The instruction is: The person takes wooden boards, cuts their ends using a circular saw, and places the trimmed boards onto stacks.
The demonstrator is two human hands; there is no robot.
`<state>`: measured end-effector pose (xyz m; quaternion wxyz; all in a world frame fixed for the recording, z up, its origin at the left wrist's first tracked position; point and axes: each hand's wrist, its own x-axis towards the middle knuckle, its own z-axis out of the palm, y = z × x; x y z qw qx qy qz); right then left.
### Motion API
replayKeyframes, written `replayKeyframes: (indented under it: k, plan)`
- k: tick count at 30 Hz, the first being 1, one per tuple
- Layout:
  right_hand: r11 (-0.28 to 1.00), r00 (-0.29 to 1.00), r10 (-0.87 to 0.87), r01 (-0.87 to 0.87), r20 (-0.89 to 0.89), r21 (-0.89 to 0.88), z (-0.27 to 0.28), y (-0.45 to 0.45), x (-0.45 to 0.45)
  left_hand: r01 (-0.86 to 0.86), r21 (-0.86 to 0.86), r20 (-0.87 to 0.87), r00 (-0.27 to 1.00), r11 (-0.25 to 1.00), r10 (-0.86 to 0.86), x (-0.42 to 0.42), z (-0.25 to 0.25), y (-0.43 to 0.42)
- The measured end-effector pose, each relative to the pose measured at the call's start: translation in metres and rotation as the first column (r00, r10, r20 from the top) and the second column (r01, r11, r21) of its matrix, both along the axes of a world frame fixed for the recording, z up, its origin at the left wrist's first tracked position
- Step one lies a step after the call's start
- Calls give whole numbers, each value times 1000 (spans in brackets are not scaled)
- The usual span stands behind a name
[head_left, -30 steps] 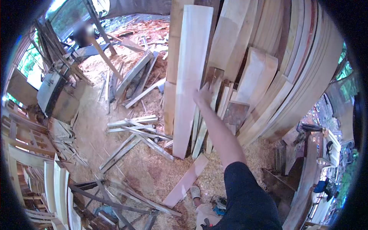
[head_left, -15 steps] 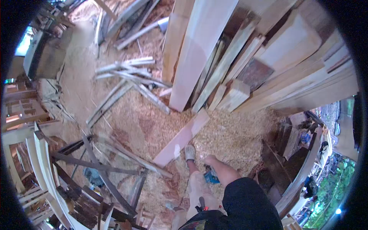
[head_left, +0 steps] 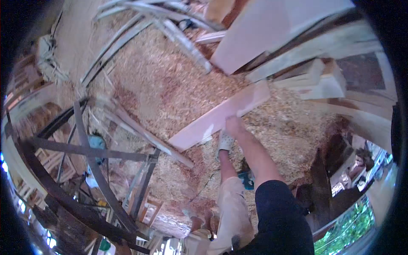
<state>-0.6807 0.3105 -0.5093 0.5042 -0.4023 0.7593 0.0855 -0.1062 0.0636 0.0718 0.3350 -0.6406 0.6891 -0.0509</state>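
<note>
My right hand (head_left: 234,126) reaches down from a black sleeve to the near long edge of a flat pale wooden board (head_left: 204,123). It overlaps that edge around the board's middle, but its fingers are too blurred to tell whether they grip. The board lies slantwise on the shavings, its lower left end close to a long thin wooden strip (head_left: 146,135). Just below the hand, a foot in a light perforated clog (head_left: 225,142) stands by the board. My left hand is out of sight.
Large planks (head_left: 272,29) and a thick timber block (head_left: 325,83) lie at upper right. Loose sticks (head_left: 182,40) are scattered at the top. A dark crossed frame (head_left: 89,148) stands at left. Something teal (head_left: 246,180) sits beside my leg. Another person (head_left: 361,163) appears far right.
My view has tilted and come closer to the floor, so the board looks larger. My right hand has moved from beside the foot up to the board's near edge.
</note>
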Motion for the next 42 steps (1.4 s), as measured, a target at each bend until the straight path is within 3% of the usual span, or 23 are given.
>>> replayKeyframes:
  k: [3, 6, 10, 12, 13, 15, 18, 20, 23, 25, 28, 31, 32, 34, 35, 37, 40, 42]
  plan:
    - [959, 992, 42, -74, -122, -274, -54, -33, 33, -24, -3, 16, 1000, 1000, 24, 10, 8, 2]
    - [957, 985, 35, -82, -170, -278, -85, -65, 54, -40, -11, 14, 999, 999, 41, 19, 10, 2]
    - [1000, 988, 2, -4, -152, -15, -77, -80, 47, -45, -20, 11, 999, 999, 46, 26, 10, 1]
    - [991, 960, 131, -137, -247, -7, -90, -83, 55, -56, -18, 2, 998, 998, 56, 29, 11, 2]
    - [993, 974, 117, -117, -196, 11, -98, -86, 52, -65, -16, -7, 998, 998, 64, 31, 10, 3]
    - [994, 993, 90, -84, -81, 73, -50, -104, 31, -80, -9, -13, 997, 997, 80, 33, 12, 6]
    - [923, 917, 380, -384, -120, -12, -91, -62, 47, -101, -10, -36, 994, 995, 100, 37, 11, 12]
    - [935, 951, 286, -303, -115, -182, -55, -33, 41, -119, -17, -61, 991, 993, 118, 41, 8, 13]
    - [844, 883, 466, -462, -52, -273, -12, -27, 18, -133, -25, -96, 987, 991, 130, 49, 11, 16]
    - [745, 858, 499, -498, -124, -443, 31, -24, -7, -161, -32, -133, 979, 986, 156, 51, 9, 21]
    - [772, 873, 470, -478, -130, -419, 115, -55, -25, -166, -56, -116, 980, 984, 159, 38, -1, 29]
    - [774, 792, 609, -602, -29, -197, 235, -125, -42, -113, -68, 1, 994, 991, 113, 51, -11, 33]
    - [828, 855, 517, -512, -42, -228, 270, -133, -52, -92, -64, 45, 994, 994, 95, 55, -12, 37]
    - [898, 948, 311, -315, -64, -308, 330, -150, -68, -95, -117, -88, 992, 989, 85, 51, -17, 40]
    - [914, 944, 318, -331, -90, -235, 337, -153, -74, -102, -158, -157, 985, 982, 77, 44, -18, 36]
    - [934, 933, 333, -346, -135, -87, 327, -140, -84, -238, -93, -127, 966, 967, 226, 27, -12, 27]
    - [937, 930, 343, -349, -131, -29, 307, -136, -90, -384, -34, -99, 920, 922, 380, -3, -11, 16]
    - [944, 930, 328, -328, -164, 26, 321, -144, -96, -369, -43, -112, 925, 928, 363, -5, -8, 21]
